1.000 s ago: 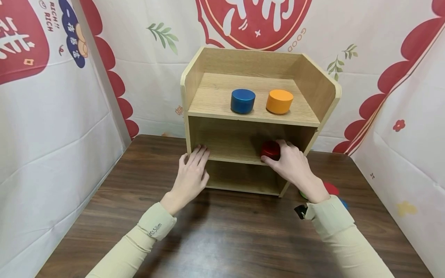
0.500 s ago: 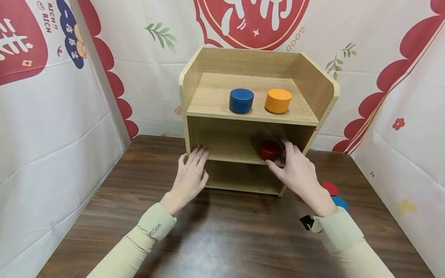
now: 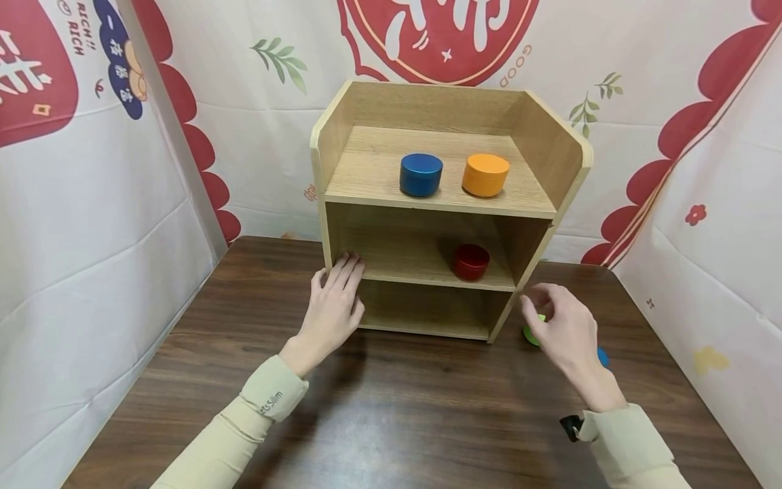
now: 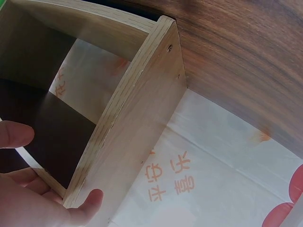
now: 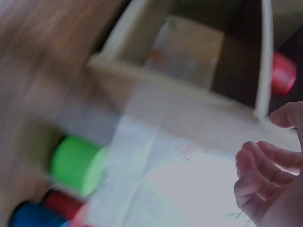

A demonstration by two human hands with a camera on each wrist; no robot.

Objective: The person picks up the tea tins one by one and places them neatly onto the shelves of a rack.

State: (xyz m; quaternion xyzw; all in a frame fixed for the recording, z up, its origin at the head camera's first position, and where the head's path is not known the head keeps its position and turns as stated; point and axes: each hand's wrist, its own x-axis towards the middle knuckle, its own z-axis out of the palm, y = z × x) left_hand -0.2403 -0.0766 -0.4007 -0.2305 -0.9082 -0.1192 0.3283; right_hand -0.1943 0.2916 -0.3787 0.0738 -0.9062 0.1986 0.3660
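A small wooden shelf unit (image 3: 421,282) stands on the table. My left hand (image 3: 326,312) holds its left side, with the fingers over the middle board, the thumb below it and one finger outside the side panel (image 4: 137,113). On the middle board, near its right end, sits a round red tin (image 3: 471,262). My right hand (image 3: 565,333) is off the shelf, just right of its side panel, fingers loosely curled around nothing. Close by is a green round tin (image 5: 78,163), partly covered by that hand in the head view.
A blue tin (image 3: 421,174) and an orange tin (image 3: 485,174) stand on the top board. Beside the green tin lie another red tin (image 5: 64,203) and a blue tin (image 5: 35,216). Printed cloth (image 3: 263,156) hangs behind and at the sides of the table (image 3: 397,421).
My right hand has let go of the red tin on the middle board and moved right and down, out of the shelf. The left hand has stayed in place.
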